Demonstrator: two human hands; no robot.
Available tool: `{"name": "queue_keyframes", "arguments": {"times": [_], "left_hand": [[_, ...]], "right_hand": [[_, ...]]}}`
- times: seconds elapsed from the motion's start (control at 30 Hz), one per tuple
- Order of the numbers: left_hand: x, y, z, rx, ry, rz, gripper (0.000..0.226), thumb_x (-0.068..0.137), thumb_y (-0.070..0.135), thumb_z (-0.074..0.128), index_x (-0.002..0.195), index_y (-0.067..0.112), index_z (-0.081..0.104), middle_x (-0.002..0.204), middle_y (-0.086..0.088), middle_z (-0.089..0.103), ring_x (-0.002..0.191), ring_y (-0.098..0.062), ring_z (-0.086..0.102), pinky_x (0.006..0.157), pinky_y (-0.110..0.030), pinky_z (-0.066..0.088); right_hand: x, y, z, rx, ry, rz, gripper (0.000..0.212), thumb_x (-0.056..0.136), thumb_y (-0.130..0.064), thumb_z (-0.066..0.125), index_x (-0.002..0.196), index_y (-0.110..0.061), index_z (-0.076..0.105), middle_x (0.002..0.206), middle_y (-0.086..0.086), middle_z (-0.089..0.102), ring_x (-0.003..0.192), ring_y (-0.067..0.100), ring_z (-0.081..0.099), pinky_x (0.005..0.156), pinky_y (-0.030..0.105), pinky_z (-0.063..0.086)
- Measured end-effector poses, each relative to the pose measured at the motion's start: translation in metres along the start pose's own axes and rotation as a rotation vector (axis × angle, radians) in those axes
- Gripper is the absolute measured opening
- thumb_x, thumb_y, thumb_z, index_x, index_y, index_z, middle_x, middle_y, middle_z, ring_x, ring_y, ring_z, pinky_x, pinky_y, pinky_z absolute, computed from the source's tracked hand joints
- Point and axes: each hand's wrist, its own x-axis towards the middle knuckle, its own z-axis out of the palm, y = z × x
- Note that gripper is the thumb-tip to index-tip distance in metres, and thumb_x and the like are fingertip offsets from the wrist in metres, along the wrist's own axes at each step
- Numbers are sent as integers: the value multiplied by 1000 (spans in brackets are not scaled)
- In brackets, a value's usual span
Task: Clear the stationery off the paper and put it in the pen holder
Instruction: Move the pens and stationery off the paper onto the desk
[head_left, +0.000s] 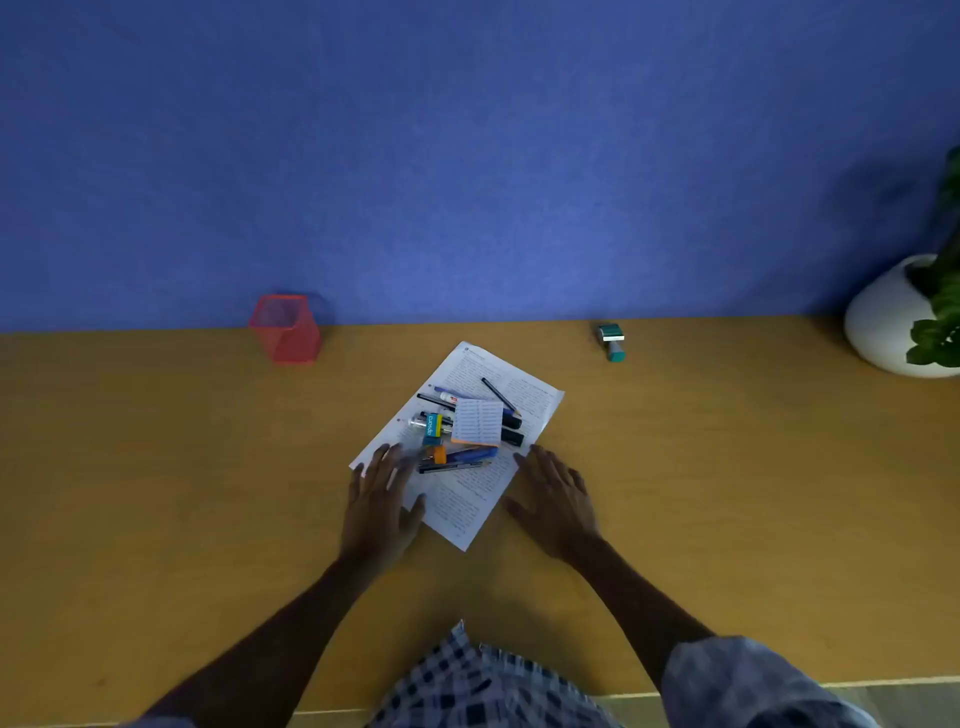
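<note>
A pile of pens and markers (467, 431) lies on the paper (470, 499) in the middle of the counter (727, 467). The left hand (382, 501) rests flat on the paper's edge, fingers straight. The right hand (558, 501) lies flat beside it, holding nothing. The red pen holder (285, 328) stands far left by the wall.
</note>
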Motion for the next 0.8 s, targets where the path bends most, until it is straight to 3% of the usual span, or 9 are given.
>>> {"name": "queue_keyframes", "arguments": {"times": [0.2, 0.37, 0.53, 0.8], "left_hand": [[35, 11, 5, -8, -116, 157, 56, 90, 27, 60, 143, 21, 44, 151, -8, 40, 140, -27, 36, 109, -45, 39], [53, 19, 8, 69, -118, 282, 51, 86, 21, 65, 136, 22, 51, 135, -7, 53, 126, -27, 52, 90, -40, 51], [65, 16, 11, 165, -90, 363, 43, 86, 24, 69, 128, 24, 58, 121, -7, 61, 111, -28, 59, 83, -42, 52], [71, -1, 8, 149, -38, 340, 36, 84, 21, 72, 118, 25, 63, 116, -9, 61, 110, -30, 58, 82, -43, 50]], "right_hand": [[5, -1, 8, -48, -15, -37, 68, 92, -58, 45, 150, -27, 26, 161, 4, 17, 148, 23, 16, 117, 44, 18], [5, 4, 12, -51, 2, -40, 68, 92, -62, 41, 150, -29, 26, 161, 3, 18, 148, 23, 17, 117, 44, 19], [2, 5, 17, -46, 22, -53, 67, 94, -62, 35, 151, -29, 24, 162, 3, 15, 149, 23, 14, 119, 45, 17], [0, 7, 21, -44, 38, -59, 68, 95, -65, 26, 153, -31, 17, 163, 2, 10, 150, 21, 8, 119, 45, 10]]}}
